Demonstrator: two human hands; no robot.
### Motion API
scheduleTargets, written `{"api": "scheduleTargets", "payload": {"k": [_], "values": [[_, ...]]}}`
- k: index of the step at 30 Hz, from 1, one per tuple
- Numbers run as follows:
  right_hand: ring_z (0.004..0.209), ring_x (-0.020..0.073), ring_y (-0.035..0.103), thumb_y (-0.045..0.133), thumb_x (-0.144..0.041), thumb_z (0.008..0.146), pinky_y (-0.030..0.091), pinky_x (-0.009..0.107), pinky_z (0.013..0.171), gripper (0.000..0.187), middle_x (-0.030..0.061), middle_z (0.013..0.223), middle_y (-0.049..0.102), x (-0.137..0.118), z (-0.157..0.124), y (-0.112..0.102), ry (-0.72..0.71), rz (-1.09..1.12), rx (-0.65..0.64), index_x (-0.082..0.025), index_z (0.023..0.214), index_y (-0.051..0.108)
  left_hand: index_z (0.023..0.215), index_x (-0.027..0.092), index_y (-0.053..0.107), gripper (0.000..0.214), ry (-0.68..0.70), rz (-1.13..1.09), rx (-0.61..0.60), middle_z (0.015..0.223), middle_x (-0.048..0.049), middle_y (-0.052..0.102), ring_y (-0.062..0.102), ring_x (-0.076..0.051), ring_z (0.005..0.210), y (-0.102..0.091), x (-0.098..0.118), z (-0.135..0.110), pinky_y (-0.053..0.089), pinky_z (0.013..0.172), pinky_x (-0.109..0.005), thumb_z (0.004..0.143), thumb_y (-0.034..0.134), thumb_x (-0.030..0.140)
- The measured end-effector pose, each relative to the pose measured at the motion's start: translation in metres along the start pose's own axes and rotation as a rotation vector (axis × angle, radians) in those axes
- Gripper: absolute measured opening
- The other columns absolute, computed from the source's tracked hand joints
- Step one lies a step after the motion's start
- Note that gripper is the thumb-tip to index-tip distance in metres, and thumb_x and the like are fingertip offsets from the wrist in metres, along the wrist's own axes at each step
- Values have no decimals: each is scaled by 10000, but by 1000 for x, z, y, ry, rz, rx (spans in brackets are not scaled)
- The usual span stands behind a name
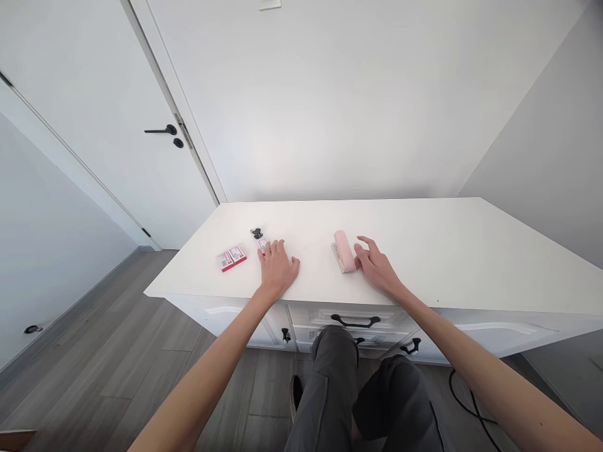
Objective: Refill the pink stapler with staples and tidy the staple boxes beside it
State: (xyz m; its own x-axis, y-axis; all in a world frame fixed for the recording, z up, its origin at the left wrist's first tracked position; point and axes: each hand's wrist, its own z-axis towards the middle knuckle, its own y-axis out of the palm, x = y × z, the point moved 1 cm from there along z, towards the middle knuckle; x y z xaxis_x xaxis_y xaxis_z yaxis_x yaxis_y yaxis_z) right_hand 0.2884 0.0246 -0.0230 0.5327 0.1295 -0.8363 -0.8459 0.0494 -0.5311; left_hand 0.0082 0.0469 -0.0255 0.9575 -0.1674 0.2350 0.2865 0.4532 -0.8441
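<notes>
My left hand (277,271) lies palm down on the white cabinet top, fingers spread. Its fingertips partly cover a small red-and-white printed piece (262,244). Just beyond that is a black binder clip (257,233); I cannot tell whether it is clamped on anything. Left of the hand rests a flat red-and-white printed box or stack (231,258). A pink stapler (345,251) lies on its side near the middle of the top. Right beside it, my right hand (375,267) has its fingers loosely apart, the thumb side close to or touching the stapler.
The white cabinet (471,251) stands against the wall, with black drawer handles (355,322) on its front. A white door (108,125) with a black lever is at the left. My legs are close to the cabinet's front. A black cable (473,408) runs over the floor at right.
</notes>
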Motion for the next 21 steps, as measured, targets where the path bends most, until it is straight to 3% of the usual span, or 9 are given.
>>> {"api": "scheduleTargets", "payload": {"k": [5, 9, 21], "values": [[819, 253, 673, 272, -667, 1036, 487, 379, 811, 635, 21, 787, 731, 2, 2, 0, 28, 61, 22, -215, 1442, 456, 1471, 166, 389, 560, 286, -147, -188, 1340, -148, 667, 569, -292, 1346, -10, 8, 0, 380, 1196, -513, 915, 453, 165], [852, 263, 682, 280, -654, 1039, 476, 385, 823, 605, 31, 831, 753, 2, 3, 0, 35, 30, 13, -220, 1416, 469, 1544, 187, 300, 694, 455, -263, -287, 1492, -130, 565, 553, -260, 1375, -17, 15, -2, 421, 1183, -449, 874, 476, 137], [840, 255, 660, 353, -585, 1033, 437, 383, 820, 481, 16, 830, 751, -8, 2, 0, 4, -56, -22, -241, 1319, 529, 1588, 263, 192, 758, 591, -428, -396, 1634, -88, 414, 534, -229, 1409, -26, 29, -7, 486, 1151, -423, 894, 455, 111]]}}
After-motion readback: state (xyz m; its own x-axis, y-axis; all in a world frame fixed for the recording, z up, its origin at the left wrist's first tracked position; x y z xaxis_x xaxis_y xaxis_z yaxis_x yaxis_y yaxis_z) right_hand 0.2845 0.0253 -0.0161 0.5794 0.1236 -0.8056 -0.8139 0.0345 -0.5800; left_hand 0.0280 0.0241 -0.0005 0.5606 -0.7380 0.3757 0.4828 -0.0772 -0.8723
